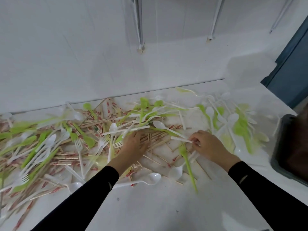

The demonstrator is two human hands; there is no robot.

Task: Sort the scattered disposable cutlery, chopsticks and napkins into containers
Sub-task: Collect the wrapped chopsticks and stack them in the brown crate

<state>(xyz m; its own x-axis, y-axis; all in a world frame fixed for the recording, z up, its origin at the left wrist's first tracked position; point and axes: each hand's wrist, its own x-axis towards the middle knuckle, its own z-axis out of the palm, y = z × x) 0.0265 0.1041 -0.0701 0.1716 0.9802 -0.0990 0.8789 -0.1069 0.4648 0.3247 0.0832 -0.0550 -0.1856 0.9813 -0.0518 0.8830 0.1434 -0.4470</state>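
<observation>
Our left hand lies spread, palm down, on the chopsticks mid-worktop; our right hand pinches a white utensil handle beside the green fork.

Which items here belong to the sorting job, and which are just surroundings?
Job: green forks and spoons, white spoons, chopsticks, dark container, left hand, right hand.

Surroundings: white wall, wall brackets, blue panel.

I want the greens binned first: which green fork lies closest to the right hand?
The green fork just below the right hand, tines by its fingers, handle toward the viewer; other green forks lie left.
</observation>
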